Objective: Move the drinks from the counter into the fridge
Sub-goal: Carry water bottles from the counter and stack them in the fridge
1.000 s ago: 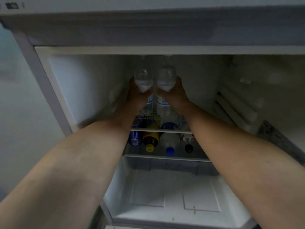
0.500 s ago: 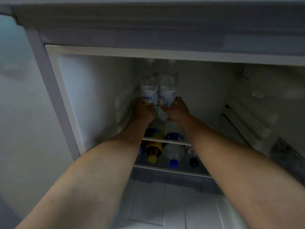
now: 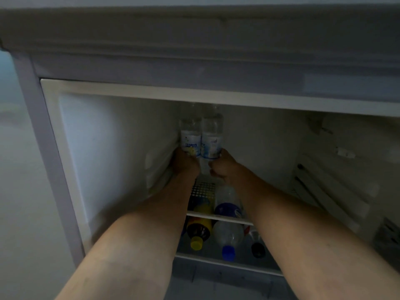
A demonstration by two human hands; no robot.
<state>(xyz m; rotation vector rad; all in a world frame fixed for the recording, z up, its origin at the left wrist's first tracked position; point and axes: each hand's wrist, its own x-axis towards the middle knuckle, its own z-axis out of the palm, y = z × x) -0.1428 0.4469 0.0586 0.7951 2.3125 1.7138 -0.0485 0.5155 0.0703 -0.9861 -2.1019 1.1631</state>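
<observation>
Two clear water bottles with white-and-blue labels stand upright side by side deep in the open fridge [image 3: 104, 137], above the upper wire shelf [image 3: 203, 188]. My left hand [image 3: 184, 163] is wrapped around the base of the left water bottle [image 3: 190, 135]. My right hand [image 3: 223, 165] grips the base of the right water bottle [image 3: 213, 135]. The bottles touch each other. Their caps are hidden by the fridge's top frame, and whether their bases rest on the shelf is hidden by my hands.
Under my arms lie more drinks: a dark bottle with a yellow cap [image 3: 198, 231], a clear bottle with a blue cap [image 3: 227, 237], a bottle with a black cap [image 3: 257, 249] and a blue-labelled bottle [image 3: 228, 207]. Door racks [image 3: 331, 191] stand at the right.
Both hands have pushed the two bottles deeper into the fridge and slid from the bottles' middles down to their bases. The view has tilted upward.
</observation>
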